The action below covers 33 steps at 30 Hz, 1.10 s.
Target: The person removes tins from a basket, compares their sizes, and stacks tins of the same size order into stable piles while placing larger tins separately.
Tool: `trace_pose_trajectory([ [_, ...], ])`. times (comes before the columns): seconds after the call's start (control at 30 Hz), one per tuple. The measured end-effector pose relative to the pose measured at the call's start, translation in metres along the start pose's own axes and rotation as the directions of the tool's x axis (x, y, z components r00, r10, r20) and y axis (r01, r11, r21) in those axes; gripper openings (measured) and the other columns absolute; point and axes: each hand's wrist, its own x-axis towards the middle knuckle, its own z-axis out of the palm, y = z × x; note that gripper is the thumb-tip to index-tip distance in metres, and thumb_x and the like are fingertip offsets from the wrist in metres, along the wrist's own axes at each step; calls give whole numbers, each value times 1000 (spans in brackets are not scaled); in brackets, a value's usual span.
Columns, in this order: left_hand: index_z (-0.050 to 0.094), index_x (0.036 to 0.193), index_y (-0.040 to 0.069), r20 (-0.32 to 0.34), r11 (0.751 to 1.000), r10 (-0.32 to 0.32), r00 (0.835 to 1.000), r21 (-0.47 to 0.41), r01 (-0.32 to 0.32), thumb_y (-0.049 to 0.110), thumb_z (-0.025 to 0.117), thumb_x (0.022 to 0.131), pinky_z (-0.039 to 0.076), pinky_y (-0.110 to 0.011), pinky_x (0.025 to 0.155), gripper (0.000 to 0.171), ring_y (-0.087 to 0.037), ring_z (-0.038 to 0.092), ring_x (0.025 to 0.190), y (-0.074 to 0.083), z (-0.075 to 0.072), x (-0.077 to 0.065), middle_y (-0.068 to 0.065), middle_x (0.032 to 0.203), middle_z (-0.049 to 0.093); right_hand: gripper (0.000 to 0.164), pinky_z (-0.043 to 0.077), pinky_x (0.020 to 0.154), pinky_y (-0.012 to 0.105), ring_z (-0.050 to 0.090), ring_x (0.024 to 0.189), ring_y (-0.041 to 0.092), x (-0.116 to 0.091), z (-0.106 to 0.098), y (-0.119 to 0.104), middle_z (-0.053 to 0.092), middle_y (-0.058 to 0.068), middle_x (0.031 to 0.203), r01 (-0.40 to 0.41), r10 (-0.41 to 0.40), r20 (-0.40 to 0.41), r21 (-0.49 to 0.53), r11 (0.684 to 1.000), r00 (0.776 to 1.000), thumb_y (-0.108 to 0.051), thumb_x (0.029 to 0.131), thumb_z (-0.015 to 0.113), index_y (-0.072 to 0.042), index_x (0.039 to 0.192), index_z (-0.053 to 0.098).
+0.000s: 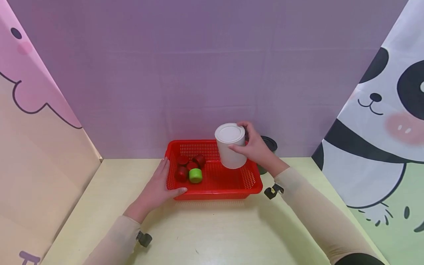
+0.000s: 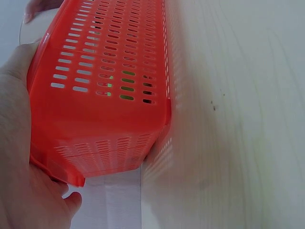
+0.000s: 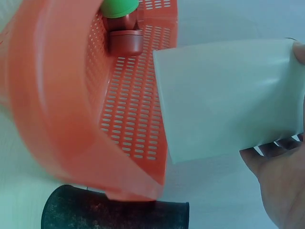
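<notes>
White can (image 1: 230,155) gripped over red basket (image 1: 218,191), second hand on basket corner

Right hand (image 1: 254,148): grasping white can. Thumb across the front of the can, other fingers bent round its far right side near the top. Can is at center-right of head frame, leaning a little, lid end up, over right half of red basket. Right wrist view has the can's base off the basket floor, near the back wall; whether it touches that wall, cannot tell.

Left hand (image 1: 159,188): not clenched, resting on front left corner of red basket. Fingers extended along left rim, thumb along front rim; left wrist view has the same corner, hand at left edge of frame.

Red basket: mid frame, slotted walls, sits on pale counter (image 1: 212,232). Inside, left half: small red round containers (image 1: 181,174) bunched together, one green container (image 1: 195,176) in front of them.

Dark can (image 1: 269,142) with black lid stands just right of the basket, partly behind right hand and forearm. Also seen at bottom left of right wrist frame.

Background: purple cloth (image 1: 185,73) across the top, panda print (image 1: 374,129) at right edge, pink cartoon print (image 1: 36,59) upper left. Small black devices (image 1: 144,239) at both wrists, beige sleeves (image 1: 116,235).
</notes>
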Motion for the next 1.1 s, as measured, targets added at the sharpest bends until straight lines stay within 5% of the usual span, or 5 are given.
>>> trace_pose_trajectory([
  [0.57, 10, 178, 7, -6, 1000, -7, 1000, -4, 7, 66, 89, 83, 55, -65, 110, 137, -40, 12, 169, 0, -2, -1, -13, 185, 8, 82, 39, 126, 56, 50, 144, 33, -21, -28, -3, 50, 16, 157, -5, 10, -61, 81, 997, 998, -7, 97, 84, -4, 160, 32],
  [0.9, 9, 178, 7, -2, 1000, -2, 1000, -16, 2, 61, 91, 84, 53, -65, 111, 136, -40, 11, 169, -6, 1, 2, -14, 185, 8, 78, 49, 110, 28, 54, 133, 25, -33, -41, 3, 51, 14, 153, -22, 36, -105, 137, 990, 994, -4, 98, 81, -4, 159, 33],
  [1.1, 9, 178, 8, -1, 1000, 0, 1000, -20, 0, 56, 92, 85, 54, -65, 110, 135, -41, 12, 169, -10, 3, 5, -13, 185, 8, 77, 49, 109, 23, 54, 134, 22, -41, -53, 7, 51, 12, 154, -43, 56, -122, 109, 993, 991, -9, 100, 81, -5, 160, 32],
])
